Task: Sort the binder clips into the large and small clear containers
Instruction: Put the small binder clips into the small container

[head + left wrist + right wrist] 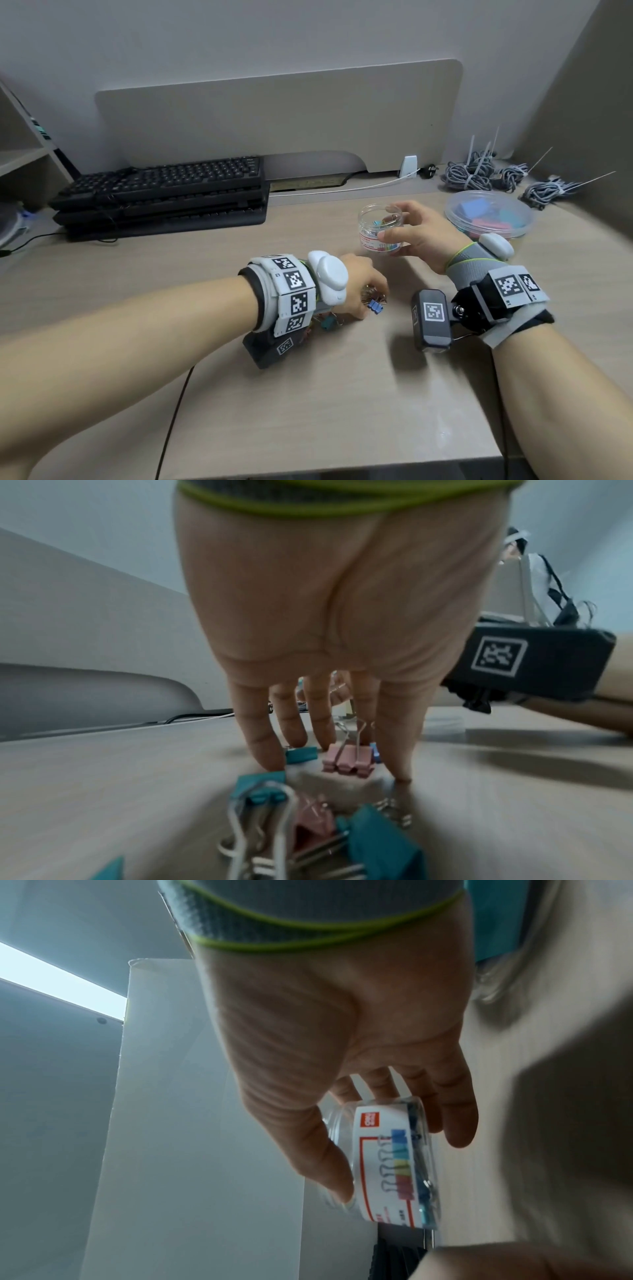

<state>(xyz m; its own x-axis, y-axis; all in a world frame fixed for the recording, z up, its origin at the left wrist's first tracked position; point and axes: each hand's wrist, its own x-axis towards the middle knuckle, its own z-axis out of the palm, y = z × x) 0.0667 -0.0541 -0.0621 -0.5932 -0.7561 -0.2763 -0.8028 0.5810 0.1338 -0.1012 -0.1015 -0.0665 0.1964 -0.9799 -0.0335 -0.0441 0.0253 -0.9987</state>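
Observation:
A pile of coloured binder clips lies under my left hand (370, 291); a small blue clip (375, 305) shows at its fingertips. In the left wrist view the fingers reach down fairly straight, tips on the table, with small pink clips (347, 761) between the fingers and thumb of my left hand (342, 771), a small teal clip (301, 754) beside them, and larger teal clips (383, 840) in the foreground. My right hand (390, 222) grips the small clear container (371, 222), which holds small clips; thumb and fingers of the right hand (400, 1167) wrap this labelled jar (383, 1123). The large clear container (489, 214) holds big clips.
Stacked black keyboards (164, 195) sit at the back left. Bundled grey cables (479, 171) lie at the back right behind the large container. A beige partition (274, 120) closes the back. A black cable (174, 411) runs off the front edge.

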